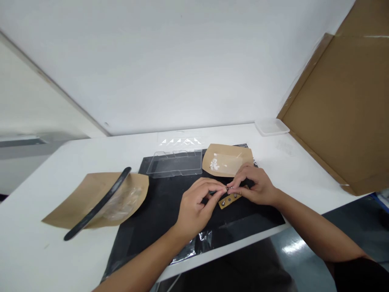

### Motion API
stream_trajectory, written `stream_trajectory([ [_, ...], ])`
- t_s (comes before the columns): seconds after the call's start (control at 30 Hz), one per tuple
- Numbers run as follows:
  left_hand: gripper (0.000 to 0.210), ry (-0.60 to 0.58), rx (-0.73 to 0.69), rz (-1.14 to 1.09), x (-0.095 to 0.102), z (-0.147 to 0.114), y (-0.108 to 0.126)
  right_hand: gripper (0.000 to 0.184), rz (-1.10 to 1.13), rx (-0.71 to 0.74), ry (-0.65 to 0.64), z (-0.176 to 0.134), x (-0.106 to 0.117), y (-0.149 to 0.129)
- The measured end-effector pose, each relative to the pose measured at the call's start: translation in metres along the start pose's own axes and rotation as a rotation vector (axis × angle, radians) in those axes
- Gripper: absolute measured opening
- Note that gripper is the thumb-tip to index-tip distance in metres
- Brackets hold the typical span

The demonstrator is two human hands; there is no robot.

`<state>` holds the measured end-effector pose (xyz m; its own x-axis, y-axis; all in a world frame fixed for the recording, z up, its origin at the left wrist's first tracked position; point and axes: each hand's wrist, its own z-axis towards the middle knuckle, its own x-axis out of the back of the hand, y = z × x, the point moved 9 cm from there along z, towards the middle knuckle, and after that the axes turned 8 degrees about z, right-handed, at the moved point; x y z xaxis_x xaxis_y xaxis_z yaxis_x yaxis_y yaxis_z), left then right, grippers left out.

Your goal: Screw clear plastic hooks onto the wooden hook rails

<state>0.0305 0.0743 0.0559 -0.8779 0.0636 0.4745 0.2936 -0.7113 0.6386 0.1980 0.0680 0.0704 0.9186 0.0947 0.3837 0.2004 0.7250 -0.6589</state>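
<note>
Near the middle of the black mat [164, 207], my left hand [196, 205] and my right hand [255, 184] meet fingertip to fingertip. Both are closed in a pinch. Between my left thumb and fingers shows a thin dark piece [214, 192]; most of it is covered. A small shiny bit sits at my right fingertips, too small to name. Just under them lies a yellowish strip [225, 203] with small metal studs and dark round spots, its far end hidden by my right hand. Behind my right hand stands a brown paper tray [227, 150] holding small white pieces [214, 164].
A clear plastic case [174, 164] lies at the mat's back edge. To the left, a brown paper tray [82, 188] holds clear plastic bags [124, 202], with a curved black strip [99, 205] across it. A translucent shallow container [271, 127] and cardboard panel [343, 109] stand right.
</note>
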Motion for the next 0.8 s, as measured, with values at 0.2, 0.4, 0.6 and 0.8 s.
stream_trajectory([
  [0.2,0.012,0.099,-0.168,0.116,0.004,-0.003,0.017,0.019,0.065,-0.068,0.033,-0.002,0.0,0.006],
  [0.4,0.016,0.076,-0.218,0.194,0.0,-0.005,0.019,0.02,0.101,-0.101,0.039,-0.003,-0.001,0.008],
  [0.6,0.014,0.045,-0.086,0.044,0.001,-0.006,0.007,0.022,0.198,-0.219,0.061,-0.007,0.003,0.019],
  [0.8,0.009,-0.049,0.082,-0.043,-0.006,-0.012,-0.011,0.024,0.232,-0.326,0.124,-0.014,0.013,0.037],
])
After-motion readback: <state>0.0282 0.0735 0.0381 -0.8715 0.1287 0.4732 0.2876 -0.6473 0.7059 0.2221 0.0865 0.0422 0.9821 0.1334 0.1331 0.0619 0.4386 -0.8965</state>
